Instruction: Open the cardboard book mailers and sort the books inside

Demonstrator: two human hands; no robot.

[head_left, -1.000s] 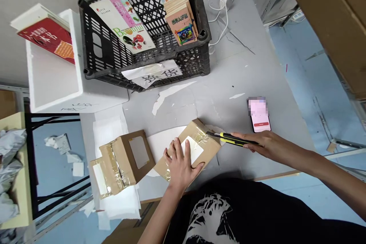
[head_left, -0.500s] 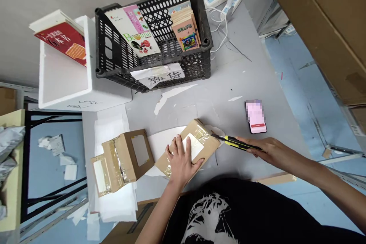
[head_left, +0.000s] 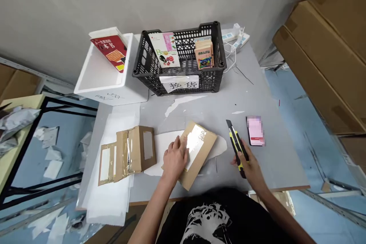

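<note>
My left hand [head_left: 175,157] is at the left side of a small brown cardboard box [head_left: 201,151], its bent fingers gripping the edge. The box lies slanted on the table, with a white label and shiny clear tape on its upper face. My right hand [head_left: 248,166] is closed round a black and yellow utility knife [head_left: 236,145], to the right of the box and apart from it. The dark blade end points away from me. A second taped cardboard box [head_left: 130,152], with its flap folded out to the left, rests left of my left hand.
A black plastic crate [head_left: 183,88] with books stands at the back, beside a white foam box [head_left: 111,93] holding a red book [head_left: 113,51]. A phone [head_left: 255,131] lies right of the knife. Power strips [head_left: 240,40] with cables sit back right. Large cartons [head_left: 328,57] rise beyond.
My right hand has drawn the utility knife off the box corner and turned its blade away from me. The box has rotated, and my left hand has shifted from its top to its left edge.
</note>
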